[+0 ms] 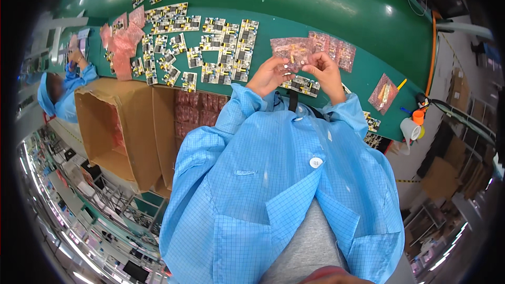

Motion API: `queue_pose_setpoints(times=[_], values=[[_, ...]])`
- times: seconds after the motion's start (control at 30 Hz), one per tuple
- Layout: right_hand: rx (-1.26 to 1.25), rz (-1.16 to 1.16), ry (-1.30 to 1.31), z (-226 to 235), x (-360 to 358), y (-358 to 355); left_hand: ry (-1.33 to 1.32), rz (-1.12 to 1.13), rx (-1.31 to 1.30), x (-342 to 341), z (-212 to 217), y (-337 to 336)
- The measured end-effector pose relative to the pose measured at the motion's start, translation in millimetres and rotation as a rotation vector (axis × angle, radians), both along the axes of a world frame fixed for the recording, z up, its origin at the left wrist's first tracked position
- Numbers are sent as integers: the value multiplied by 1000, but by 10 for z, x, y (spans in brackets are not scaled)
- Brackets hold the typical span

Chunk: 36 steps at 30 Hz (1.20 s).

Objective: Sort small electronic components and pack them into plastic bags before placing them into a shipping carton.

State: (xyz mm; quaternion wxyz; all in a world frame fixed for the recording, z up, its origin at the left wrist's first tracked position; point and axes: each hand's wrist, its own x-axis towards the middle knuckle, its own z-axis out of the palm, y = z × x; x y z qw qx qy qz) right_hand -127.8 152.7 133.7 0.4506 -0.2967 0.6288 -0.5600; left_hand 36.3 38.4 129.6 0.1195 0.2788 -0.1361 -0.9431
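Hands meet above the near edge of a green table (pixel 326 5), seen from a head camera looking down over a blue lab coat. The left hand (pixel 269 76) and right hand (pixel 326 71) both pinch one pink bag (pixel 290 51), each gripping a near corner between thumb and fingers. The bag sits just beyond the fingertips, its long axis running left to right, so it spans the gap between both hands; neither hand is clearly nearer. Whether a board is inside cannot be told.

More pink bags (pixel 336 50) lie flat on the table just right of the held one, and another bag (pixel 384 93) lies farther right, near the table's curved edge. A circuit board (pixel 302 85) rests under the hands at the near edge. To the left, many boards (pixel 215 47) cover the table in loose rows, leaving little bare room there. The far side of the table is bare green. An open cardboard box (pixel 121 126) stands near left, below the table edge. Another person in blue (pixel 66 92) works at far left.
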Motion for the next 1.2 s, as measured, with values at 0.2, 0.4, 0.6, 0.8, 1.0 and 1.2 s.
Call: queue_pose_setpoints(times=[0.2, 0.4, 0.6, 0.8, 1.0, 1.2], values=[[25, -6, 38, 71, -25, -92, 23, 44, 78, -79, -204, -34], [-15, 10, 98, 171, -121, -195, 32, 35, 102, -142, -243, -118], [-15, 41, 124, 181, -209, -198, 38, -23, 100, -228, -252, -153], [69, 75, 109, 177, -227, -110, -12, -29, 87, -311, -82, -174], [75, 37, -160, 248, -175, -50, 31, -29, 100, -338, -248, -42], [154, 143, -26, 162, -296, -5, 44, 32, 22, -345, -249, -13]])
